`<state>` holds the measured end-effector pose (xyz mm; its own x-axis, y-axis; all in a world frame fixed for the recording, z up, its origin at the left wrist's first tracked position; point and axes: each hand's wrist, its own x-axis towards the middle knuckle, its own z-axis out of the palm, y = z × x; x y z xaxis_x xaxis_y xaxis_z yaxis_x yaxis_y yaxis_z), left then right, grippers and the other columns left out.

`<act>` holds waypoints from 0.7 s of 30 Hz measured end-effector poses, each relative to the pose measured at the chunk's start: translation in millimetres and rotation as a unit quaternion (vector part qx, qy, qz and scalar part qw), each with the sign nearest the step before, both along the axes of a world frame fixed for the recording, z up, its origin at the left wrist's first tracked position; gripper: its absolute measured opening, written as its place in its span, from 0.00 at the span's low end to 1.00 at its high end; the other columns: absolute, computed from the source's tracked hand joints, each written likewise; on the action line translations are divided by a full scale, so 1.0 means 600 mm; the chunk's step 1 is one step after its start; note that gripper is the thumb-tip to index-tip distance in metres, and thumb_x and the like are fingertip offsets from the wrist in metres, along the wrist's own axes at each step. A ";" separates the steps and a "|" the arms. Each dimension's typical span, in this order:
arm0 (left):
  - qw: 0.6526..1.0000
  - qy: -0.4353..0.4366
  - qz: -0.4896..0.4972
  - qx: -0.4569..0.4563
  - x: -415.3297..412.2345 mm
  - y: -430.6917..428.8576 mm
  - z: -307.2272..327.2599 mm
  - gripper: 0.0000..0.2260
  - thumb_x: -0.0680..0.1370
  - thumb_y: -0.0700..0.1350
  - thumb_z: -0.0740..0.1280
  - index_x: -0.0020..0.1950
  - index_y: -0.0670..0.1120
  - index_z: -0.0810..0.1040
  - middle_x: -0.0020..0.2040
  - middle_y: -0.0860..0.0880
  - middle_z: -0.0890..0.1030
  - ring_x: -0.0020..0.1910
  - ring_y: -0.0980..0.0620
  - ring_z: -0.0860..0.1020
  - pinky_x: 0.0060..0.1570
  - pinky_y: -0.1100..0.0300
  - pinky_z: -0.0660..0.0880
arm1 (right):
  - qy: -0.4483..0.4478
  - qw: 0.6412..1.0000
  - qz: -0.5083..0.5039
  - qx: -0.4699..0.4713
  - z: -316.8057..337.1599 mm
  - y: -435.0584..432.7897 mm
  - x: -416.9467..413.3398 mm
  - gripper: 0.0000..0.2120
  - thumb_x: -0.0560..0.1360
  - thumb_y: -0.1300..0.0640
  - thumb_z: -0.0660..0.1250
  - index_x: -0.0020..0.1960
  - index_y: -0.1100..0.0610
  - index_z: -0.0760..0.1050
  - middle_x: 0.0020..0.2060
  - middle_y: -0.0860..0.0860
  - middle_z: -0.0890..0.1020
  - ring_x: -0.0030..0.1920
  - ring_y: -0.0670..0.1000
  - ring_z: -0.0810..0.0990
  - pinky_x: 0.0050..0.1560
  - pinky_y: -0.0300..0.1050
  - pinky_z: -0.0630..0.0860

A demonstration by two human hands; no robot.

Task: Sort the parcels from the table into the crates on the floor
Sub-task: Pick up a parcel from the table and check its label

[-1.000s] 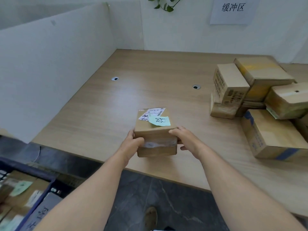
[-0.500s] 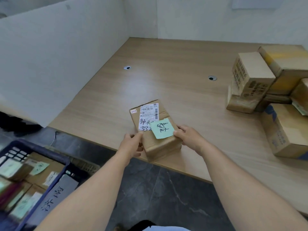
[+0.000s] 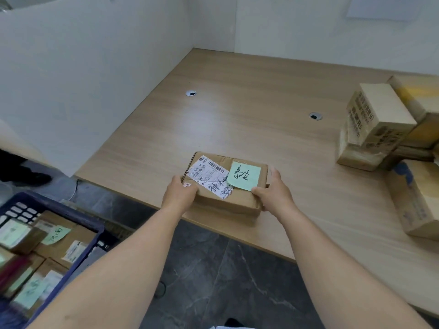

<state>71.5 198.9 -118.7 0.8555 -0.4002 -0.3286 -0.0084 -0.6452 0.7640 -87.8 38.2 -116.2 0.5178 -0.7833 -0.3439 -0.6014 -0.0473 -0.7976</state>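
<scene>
Bright even light, blurred warped edges

**A parcel-sorting station in a plain, office-like room**

A wide wood-grain bench [image 3: 261,103] with round cable grommets [image 3: 190,93] sits in a corner boxed in by white partition panels [image 3: 83,79]. Taped cardboard cartons [image 3: 382,108] are piled at its right side. The parcel [image 3: 237,198] at the near edge carries a printed shipping label [image 3: 206,175] with barcodes and a green sticky note [image 3: 243,175] with handwritten characters. On the dark stone-look floor [image 3: 225,269], a blue crate [image 3: 66,211] holds more boxes with similar labels and green notes. A paper sign [image 3: 380,8] hangs on the back wall.
</scene>
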 end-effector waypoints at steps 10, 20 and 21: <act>0.997 0.008 -0.014 -0.079 -0.009 0.098 -0.005 0.32 0.74 0.45 0.69 0.75 0.58 0.61 0.66 0.52 0.73 0.60 0.52 0.72 0.55 0.57 0.71 | 0.099 0.964 0.238 -0.057 0.022 0.008 0.048 0.31 0.76 0.57 0.64 0.74 0.39 0.59 0.60 0.50 0.71 0.48 0.52 0.76 0.46 0.46 0.79; 0.995 0.027 0.052 -0.084 0.049 0.314 -0.020 0.46 0.71 0.40 0.73 0.79 0.54 0.46 0.74 0.48 0.63 0.67 0.50 0.67 0.66 0.55 0.63 | -0.004 0.936 0.341 -0.092 0.026 0.184 0.154 0.33 0.74 0.63 0.68 0.71 0.38 0.64 0.71 0.46 0.65 0.61 0.46 0.68 0.56 0.41 0.70; 0.994 0.026 0.062 -0.085 0.059 0.344 -0.022 0.46 0.71 0.40 0.73 0.79 0.54 0.46 0.74 0.47 0.63 0.68 0.48 0.67 0.69 0.53 0.63 | -0.002 0.928 0.359 -0.103 0.026 0.211 0.171 0.34 0.74 0.64 0.68 0.72 0.39 0.63 0.71 0.45 0.64 0.63 0.47 0.68 0.59 0.41 0.70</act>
<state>106.7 405.6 -131.7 0.8850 -0.3471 -0.3103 0.1053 -0.5000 0.8596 14.7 164.7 -100.6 0.9322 -0.2858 -0.2222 -0.3534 -0.5857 -0.7294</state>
